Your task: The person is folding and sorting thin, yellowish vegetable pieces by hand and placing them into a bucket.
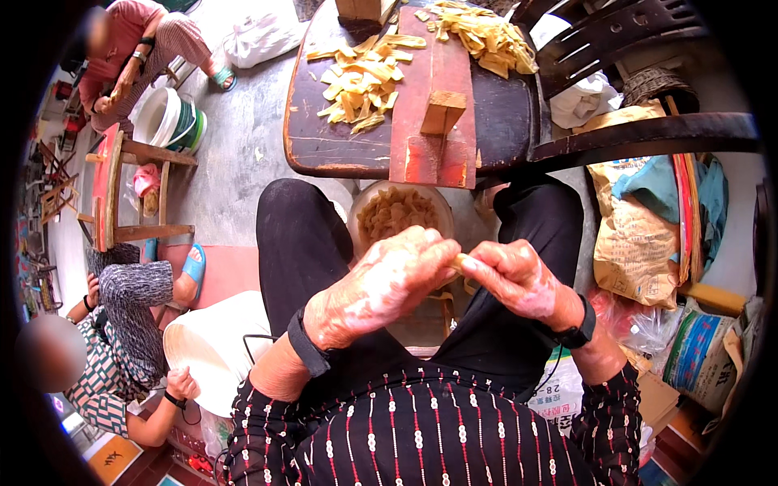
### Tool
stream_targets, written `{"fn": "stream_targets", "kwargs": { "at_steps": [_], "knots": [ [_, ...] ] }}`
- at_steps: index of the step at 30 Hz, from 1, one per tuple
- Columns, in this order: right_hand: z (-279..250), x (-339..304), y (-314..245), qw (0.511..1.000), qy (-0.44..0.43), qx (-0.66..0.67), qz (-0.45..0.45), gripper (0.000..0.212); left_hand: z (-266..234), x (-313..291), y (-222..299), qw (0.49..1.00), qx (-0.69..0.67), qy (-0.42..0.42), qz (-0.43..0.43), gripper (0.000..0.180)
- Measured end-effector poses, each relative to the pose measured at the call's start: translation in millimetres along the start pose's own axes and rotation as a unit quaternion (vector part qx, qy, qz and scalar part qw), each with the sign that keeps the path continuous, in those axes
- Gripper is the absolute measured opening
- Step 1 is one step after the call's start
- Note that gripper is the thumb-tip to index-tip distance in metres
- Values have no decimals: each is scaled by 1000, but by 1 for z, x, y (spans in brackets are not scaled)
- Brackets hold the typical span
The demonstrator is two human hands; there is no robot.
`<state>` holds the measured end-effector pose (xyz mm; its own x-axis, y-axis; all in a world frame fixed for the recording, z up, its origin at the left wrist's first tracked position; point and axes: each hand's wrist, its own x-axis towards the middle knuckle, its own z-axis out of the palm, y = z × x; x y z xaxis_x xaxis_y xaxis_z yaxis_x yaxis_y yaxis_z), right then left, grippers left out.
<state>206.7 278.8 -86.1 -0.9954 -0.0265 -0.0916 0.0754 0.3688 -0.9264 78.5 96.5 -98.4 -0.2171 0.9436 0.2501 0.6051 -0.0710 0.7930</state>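
Observation:
Above my lap, my left hand (389,282) and my right hand (519,279) meet with closed fingers on a small pale-yellow strip (459,263). Most of the strip is hidden by the fingers. Below and beyond them, between my knees, stands a round tub (447,217) holding many yellow-brown pieces (397,212). On the dark wooden seat (324,146) ahead lie a pile of flat yellow strips (361,85) on the left and another yellow pile (486,36) at the far right. Between the piles lies a reddish board (409,97) with an upright wooden block (443,112).
At left, one person (121,57) sits by a white-and-green bucket (166,120), another (121,340) beside a white container (219,344). A wooden stool (134,186) stands between them. Right are a dark chair rail (648,134), a brown paper sack (636,235) and a printed drum (701,352).

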Motion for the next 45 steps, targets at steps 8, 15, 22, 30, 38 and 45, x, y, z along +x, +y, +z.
{"fn": "stream_targets", "kwargs": {
  "at_steps": [8, 15, 22, 30, 38, 45],
  "knots": [
    [5, 6, 4, 997, -54, -18, -47, 13, -43, -29, -9, 997, 28, -66, 1, 40],
    [13, 17, 4, 995, -71, -30, -69, 13, -14, -24, 1, 996, 81, 31, 28, 45],
    [-1, 12, -6, 991, -135, 4, -17, 12, -18, -32, 4, 996, 5, -67, -67, 17],
    [-2, 26, -7, 996, -53, 40, -66, 9, -61, -38, 8, 789, -482, 212, -317, 19],
    [17, 44, -7, 996, 31, 9, -81, 6, -14, -9, -7, 912, -323, 244, -62, 24],
    [9, 29, -2, 983, -23, 164, 78, 18, 1, -3, -9, 985, -79, 132, -78, 44]
  ]
}}
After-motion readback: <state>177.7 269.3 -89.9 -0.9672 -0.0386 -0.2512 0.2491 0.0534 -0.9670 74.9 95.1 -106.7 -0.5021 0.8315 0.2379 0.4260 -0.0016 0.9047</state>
